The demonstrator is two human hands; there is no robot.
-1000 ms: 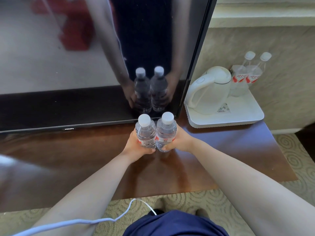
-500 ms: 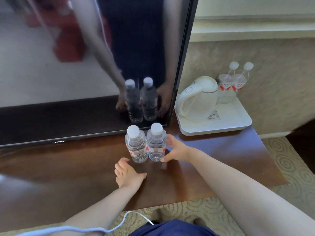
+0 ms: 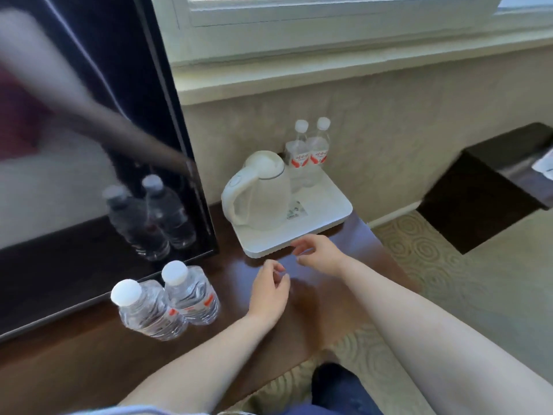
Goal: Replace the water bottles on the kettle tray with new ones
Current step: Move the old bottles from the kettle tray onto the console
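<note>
Two full water bottles (image 3: 167, 301) with white caps stand side by side on the dark wooden desk (image 3: 74, 360), just in front of the television. At the desk's right end lies the white kettle tray (image 3: 326, 214). It carries a white kettle (image 3: 258, 190) and, in its far corner against the wall, two bottles with red labels (image 3: 308, 154). My left hand (image 3: 269, 290) hovers empty to the right of the full bottles, fingers loosely curled. My right hand (image 3: 317, 254) hangs empty at the tray's near edge, fingers apart.
A black television (image 3: 98, 145) stands along the back left and mirrors the bottles and an arm. A windowsill (image 3: 329, 73) runs above the tray. A dark low stand (image 3: 490, 187) sits on patterned carpet to the right.
Both hands have let go of the two full bottles, which now stand alone on the desk. The hands have moved right toward the tray, and my view has swung right.
</note>
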